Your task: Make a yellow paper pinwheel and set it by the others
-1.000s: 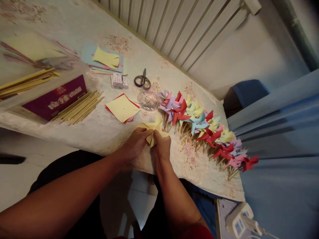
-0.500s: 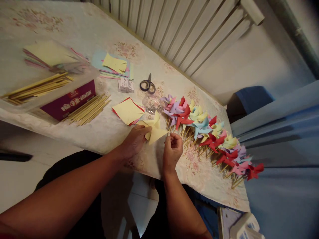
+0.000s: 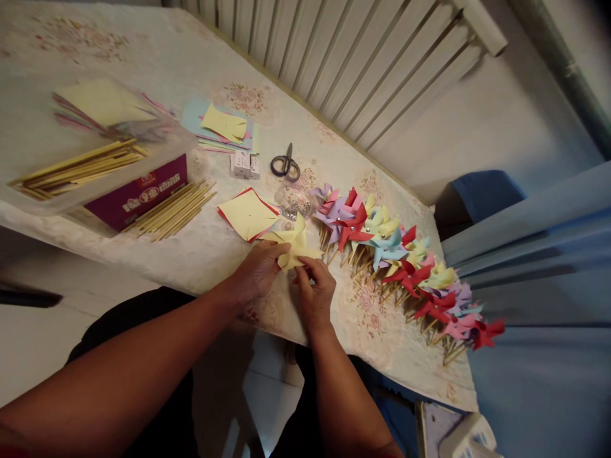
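Floral cloth covers the table (image 3: 143, 267), which runs alongside a white radiator (image 3: 344, 63), with a blue curtain (image 3: 548, 286) hanging beyond its right-hand end. Both bare hands are at the near edge, over the cloth. Item under work: one yellow paper pinwheel (image 3: 298, 239), its corners folded inward, located between the hands. Left hand (image 3: 260, 267) grasps its left side, thumb uppermost. Right hand (image 3: 316, 289) pinches its lower side between thumb and forefinger, remaining fingers curled; whether anything small is also held there cannot be told at this resolution.

Just behind the work lie loose small metal pieces (image 3: 296, 208) and, to the left, a stack of square sheets (image 3: 249, 215), yellow uppermost over red. Dark-handled scissors (image 3: 285, 166) rest further back, near two small boxes (image 3: 243, 164). At far left stands a clear plastic container (image 3: 140, 194) with a purple label, holding wooden sticks (image 3: 81, 168); a bundle of sticks (image 3: 174, 210) lies beside it. Mounted pinwheels (image 3: 389, 248), in several colours, form a long row to the right.
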`<action>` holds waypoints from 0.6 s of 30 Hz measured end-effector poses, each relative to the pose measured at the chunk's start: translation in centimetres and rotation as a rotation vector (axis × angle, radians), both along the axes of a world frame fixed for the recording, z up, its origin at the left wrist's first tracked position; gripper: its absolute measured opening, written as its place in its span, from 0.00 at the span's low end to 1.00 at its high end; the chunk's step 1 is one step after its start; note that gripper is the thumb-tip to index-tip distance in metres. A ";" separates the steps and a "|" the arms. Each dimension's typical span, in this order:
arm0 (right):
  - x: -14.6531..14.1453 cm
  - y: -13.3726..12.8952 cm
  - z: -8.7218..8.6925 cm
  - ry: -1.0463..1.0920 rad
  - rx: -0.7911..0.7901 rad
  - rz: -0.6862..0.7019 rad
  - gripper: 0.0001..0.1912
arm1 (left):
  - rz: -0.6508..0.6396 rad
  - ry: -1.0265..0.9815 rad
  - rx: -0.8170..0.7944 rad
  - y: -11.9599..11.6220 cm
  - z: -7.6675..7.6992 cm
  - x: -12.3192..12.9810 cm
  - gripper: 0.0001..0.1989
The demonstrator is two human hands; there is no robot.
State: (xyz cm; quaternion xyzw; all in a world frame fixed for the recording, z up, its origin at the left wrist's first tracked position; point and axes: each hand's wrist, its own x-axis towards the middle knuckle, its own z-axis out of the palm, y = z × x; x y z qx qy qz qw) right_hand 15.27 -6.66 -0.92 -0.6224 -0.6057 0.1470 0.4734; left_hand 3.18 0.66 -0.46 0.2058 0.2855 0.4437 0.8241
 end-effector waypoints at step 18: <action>-0.1 0.2 0.3 0.008 0.009 0.018 0.11 | -0.027 -0.022 0.014 0.0 -0.3 0.1 0.04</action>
